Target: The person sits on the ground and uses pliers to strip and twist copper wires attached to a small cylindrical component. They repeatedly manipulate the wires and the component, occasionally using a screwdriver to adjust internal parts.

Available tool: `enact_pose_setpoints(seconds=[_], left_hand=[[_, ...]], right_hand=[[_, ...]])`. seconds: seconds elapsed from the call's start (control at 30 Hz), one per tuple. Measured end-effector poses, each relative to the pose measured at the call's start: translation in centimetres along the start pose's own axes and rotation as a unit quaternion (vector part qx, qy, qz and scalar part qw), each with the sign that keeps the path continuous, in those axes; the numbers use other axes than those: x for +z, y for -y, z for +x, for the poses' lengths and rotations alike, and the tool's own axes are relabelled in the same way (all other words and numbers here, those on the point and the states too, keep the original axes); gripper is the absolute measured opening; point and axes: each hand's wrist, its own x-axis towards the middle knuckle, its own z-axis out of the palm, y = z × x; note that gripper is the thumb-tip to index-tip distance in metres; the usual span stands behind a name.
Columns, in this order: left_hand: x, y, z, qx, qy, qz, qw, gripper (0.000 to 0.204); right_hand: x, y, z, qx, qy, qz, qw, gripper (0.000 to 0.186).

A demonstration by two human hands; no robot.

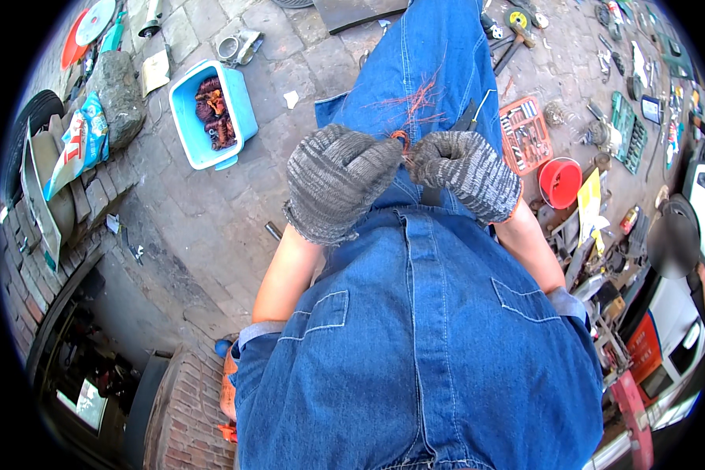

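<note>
Wire coil [401,139]: small, orange-brown, up over the lap, right between the two gloved hands.
Left hand [341,182]: in a gray knit glove, closed, with its fingertips gripping the side of the coil.
Right hand [471,174]: in the same kind of glove, fingers curled in close by the coil. Its tips are hidden, so I cannot tell if they pinch it.
Loose wires [415,100]: thin and reddish, spread in a messy bunch on the blue trousers [446,47], just past the hands.
Dark tool [465,117]: lying on the trousers near the right hand, with a thin pale rod [484,108] beside it. I cannot tell what kind of tool it is.
Blue tub [247,110]: on the stone ground to the left, with brown and orange coils [214,110] inside.
Red tool case [525,135]: open on the ground to the right, with lots of little metal parts in it.
Red bucket [560,182]: close by that case, a bit nearer to the person.
Hammer [517,43]: on the ground, farther off, beyond the red case.
Green case [627,131]: open too, farther right.
</note>
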Motion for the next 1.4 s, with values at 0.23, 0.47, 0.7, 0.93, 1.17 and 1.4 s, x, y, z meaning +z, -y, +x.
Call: enact_pose_setpoints(seconds=[0.23, 0.47, 0.7, 0.93, 1.17, 1.4], left_hand=[[0.0, 0.7, 0.0, -0.006, -0.031, 0.015, 0.999, 0.028], [-0.2, 0.2, 0.1, -0.037, -0.062, 0.012, 0.997, 0.034], [-0.4, 0.5, 0.1, 0.04, 0.031, 0.054, 0.997, 0.031], [1.4, 0.6, 0.1, -0.085, 0.044, -0.01, 0.995, 0.017], [4.2, 1.1, 1.4, -0.256, 0.064, -0.019, 0.964, 0.021], [6.7, 1.0, 2.6, -0.307, 0.135, -0.049, 0.941, 0.032]], right_hand=[[-0.5, 0.3, -0.4, -0.016, 0.007, -0.036, 0.999, 0.014], [-0.6, -0.6, 0.5, -0.02, 0.001, -0.03, 0.999, 0.013], [-0.8, -0.8, 0.6, -0.021, -0.002, -0.053, 0.998, 0.013], [-1.7, -0.3, 0.6, -0.066, -0.063, -0.104, 0.99, 0.013], [-4.6, -0.3, 0.1, -0.116, -0.263, -0.054, 0.956, 0.015], [-4.1, -1.3, 0.1, -0.125, -0.286, -0.094, 0.945, 0.015]])
